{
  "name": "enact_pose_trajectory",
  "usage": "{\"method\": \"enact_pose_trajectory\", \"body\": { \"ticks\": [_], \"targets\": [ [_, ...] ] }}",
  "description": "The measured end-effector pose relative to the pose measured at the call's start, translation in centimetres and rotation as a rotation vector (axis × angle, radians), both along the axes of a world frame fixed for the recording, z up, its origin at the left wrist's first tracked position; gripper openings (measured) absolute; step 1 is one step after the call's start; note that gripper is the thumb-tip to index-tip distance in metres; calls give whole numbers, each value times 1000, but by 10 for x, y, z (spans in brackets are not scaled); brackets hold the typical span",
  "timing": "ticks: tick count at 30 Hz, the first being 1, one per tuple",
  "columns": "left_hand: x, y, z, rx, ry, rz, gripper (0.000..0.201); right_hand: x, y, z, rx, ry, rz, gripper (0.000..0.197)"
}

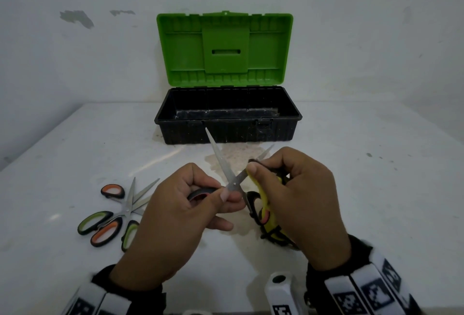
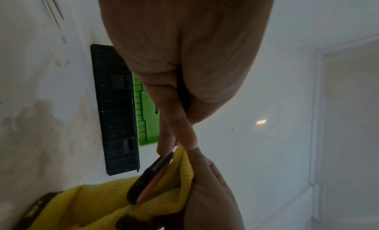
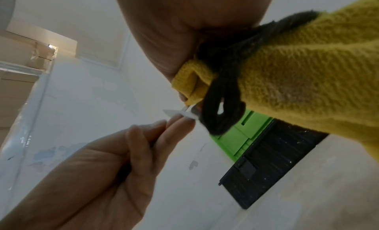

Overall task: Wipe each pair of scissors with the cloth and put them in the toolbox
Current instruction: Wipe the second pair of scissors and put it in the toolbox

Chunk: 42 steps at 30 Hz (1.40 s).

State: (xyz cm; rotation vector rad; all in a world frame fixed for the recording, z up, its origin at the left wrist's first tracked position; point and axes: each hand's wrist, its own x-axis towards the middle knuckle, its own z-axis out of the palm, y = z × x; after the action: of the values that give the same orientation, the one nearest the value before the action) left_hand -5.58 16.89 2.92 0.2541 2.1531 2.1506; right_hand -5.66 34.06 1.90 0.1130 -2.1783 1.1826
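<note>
held scissors [image 1: 232,184]: one handle loop lies inside the left hand [image 1: 180,216]; one blade runs under the right hand [image 1: 298,204], only its tip showing at 1 o'clock.
cloth [image 1: 267,211]: mostly covered by the right hand.
green-handled scissors [image 1: 100,221]: one loop partly behind the left hand.
toolbox [image 1: 227,129]: floor largely hidden by its near wall.
wrist views: hands cut off by the top edge; close parts blurred.

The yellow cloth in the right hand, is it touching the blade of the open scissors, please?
Touching. In the head view the right hand pinches the yellow cloth around one blade of the open scissors.
</note>
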Motion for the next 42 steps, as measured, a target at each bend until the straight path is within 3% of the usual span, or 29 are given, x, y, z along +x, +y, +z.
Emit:
{"method": "enact_pose_trajectory", "body": {
  "ticks": [12,16,21,25,31,42],
  "targets": [
    [3,0,-8,44,51,2,7,-4,6,2,-75,23,-43,12],
    [2,-4,-9,82,63,7,13,2,1,3,-79,12,19,12],
    [3,-4,-11,114,32,-26,16,-6,10,4,-88,39,-62,15],
    [1,-9,-11,153,13,-21,26,1,4,4,-78,16,20,12],
    [0,-9,-12,150,-16,-31,30,-7,14,5,-142,24,-23,13],
    [-7,-15,-10,162,-86,-46,23,-7,13,9,-108,-6,18,13]
  ]
}}
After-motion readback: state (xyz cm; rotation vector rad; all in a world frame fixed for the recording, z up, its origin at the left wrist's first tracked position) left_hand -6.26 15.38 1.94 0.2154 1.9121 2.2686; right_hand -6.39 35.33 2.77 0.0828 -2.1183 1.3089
